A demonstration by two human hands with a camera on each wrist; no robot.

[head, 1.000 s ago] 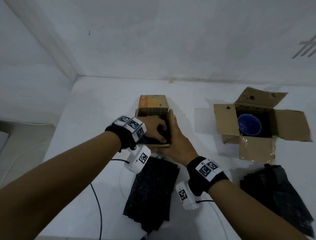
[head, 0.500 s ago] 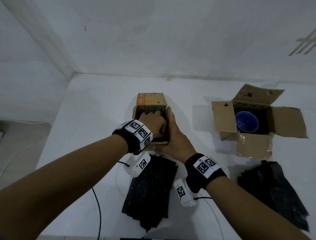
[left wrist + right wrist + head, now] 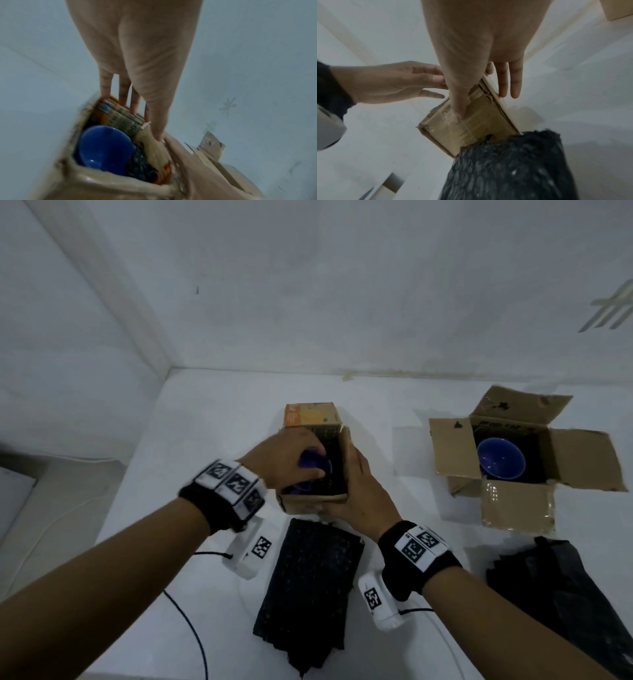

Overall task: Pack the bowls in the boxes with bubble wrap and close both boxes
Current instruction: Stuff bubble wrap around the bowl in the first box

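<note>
Bowl (image 3: 104, 148) beneath left hand (image 3: 279, 462)

I log bowl (image 3: 313, 463) in left box (image 3: 308, 503) mostly hidden under left hand (image 3: 284, 460), flap print (image 3: 120, 119) blurred, right bubble wrap (image 3: 565, 587) cropped.

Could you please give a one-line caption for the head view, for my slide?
Left hand above the blue bowl in the small box; right hand braces the box's side.
</note>
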